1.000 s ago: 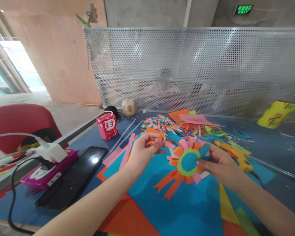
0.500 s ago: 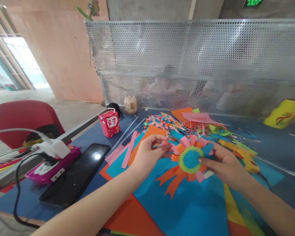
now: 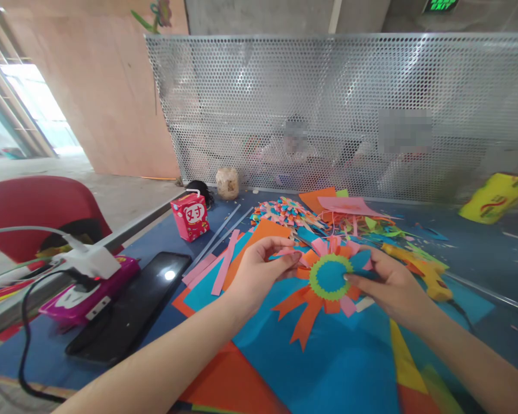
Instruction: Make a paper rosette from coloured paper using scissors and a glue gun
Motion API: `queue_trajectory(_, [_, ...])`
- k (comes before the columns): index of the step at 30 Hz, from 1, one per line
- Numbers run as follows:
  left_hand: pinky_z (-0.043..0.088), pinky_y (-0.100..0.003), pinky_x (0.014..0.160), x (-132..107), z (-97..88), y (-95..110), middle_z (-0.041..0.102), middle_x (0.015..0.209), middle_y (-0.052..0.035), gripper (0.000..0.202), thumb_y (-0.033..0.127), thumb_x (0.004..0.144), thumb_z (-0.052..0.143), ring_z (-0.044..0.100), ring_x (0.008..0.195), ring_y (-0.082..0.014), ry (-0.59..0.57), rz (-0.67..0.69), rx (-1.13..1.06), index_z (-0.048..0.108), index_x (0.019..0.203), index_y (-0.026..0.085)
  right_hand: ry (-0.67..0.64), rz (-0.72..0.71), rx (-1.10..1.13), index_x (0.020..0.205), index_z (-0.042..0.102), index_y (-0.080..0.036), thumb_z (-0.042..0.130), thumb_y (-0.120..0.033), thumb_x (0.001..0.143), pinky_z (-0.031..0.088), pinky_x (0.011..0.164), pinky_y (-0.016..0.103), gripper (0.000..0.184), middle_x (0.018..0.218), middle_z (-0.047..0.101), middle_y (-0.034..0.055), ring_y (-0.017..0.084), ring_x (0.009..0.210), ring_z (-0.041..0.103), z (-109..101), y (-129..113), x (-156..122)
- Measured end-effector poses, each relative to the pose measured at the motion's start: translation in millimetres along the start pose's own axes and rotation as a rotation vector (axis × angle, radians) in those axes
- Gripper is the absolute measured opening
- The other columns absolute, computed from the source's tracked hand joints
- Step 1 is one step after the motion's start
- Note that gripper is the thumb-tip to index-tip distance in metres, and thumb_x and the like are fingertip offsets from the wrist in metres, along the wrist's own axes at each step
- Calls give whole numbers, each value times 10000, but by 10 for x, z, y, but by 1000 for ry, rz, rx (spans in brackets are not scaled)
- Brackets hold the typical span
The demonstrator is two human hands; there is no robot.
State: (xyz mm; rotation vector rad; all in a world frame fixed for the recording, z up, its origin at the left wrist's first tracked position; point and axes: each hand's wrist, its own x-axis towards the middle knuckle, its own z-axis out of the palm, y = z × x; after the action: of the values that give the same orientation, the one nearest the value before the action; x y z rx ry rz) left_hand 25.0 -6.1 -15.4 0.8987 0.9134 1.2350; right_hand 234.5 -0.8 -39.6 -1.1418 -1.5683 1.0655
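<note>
A paper rosette (image 3: pixel 328 279) with a blue centre, a green scalloped ring, pink and orange petals and two orange ribbon tails hangs just above the coloured paper sheets (image 3: pixel 336 362). My right hand (image 3: pixel 388 284) grips its right side, thumb on the blue centre. My left hand (image 3: pixel 259 270) is at its left edge, thumb and fingers pinched on a small pink paper strip (image 3: pixel 294 253) that touches the rosette's petals.
A yellow glue gun (image 3: pixel 427 270) lies right of my right hand. Paper scraps (image 3: pixel 293 213) pile up behind. To the left are a red drink carton (image 3: pixel 190 215), a black phone (image 3: pixel 133 307), a pink case and a white charger (image 3: pixel 88 261). A perforated metal screen (image 3: pixel 328 109) closes the back, with people behind it.
My left hand has brought the pink strip rightward up against the rosette's left petals. The right hand keeps its grip on the rosette.
</note>
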Motion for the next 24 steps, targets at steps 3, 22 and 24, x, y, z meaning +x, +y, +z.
queue_trajectory(3, [484, -198, 571, -2, 3, 4, 637, 675, -9, 233, 175, 591, 739, 619, 608, -103, -6, -5, 3, 574, 752, 143, 4, -1, 4, 997, 557, -252, 698, -415, 660, 537, 780, 349, 401, 904, 668, 16, 222, 870, 638, -6, 4, 2])
queue_trajectory(22, [486, -187, 554, -3, -13, 3, 642, 632, 6, 264, 158, 590, 739, 619, 583, -95, -65, -30, -67, 564, 786, 141, 12, -31, -29, 1008, 564, -260, 689, -374, 677, 533, 782, 334, 372, 973, 663, 13, 212, 884, 632, 2, -2, 9])
queue_trajectory(24, [487, -188, 554, -5, -13, 2, 638, 631, 11, 264, 153, 587, 739, 621, 588, -96, -69, -27, -75, 562, 783, 140, 7, -34, -24, 992, 571, -259, 690, -365, 679, 535, 780, 331, 351, 984, 661, 12, 209, 881, 633, 2, 4, 9])
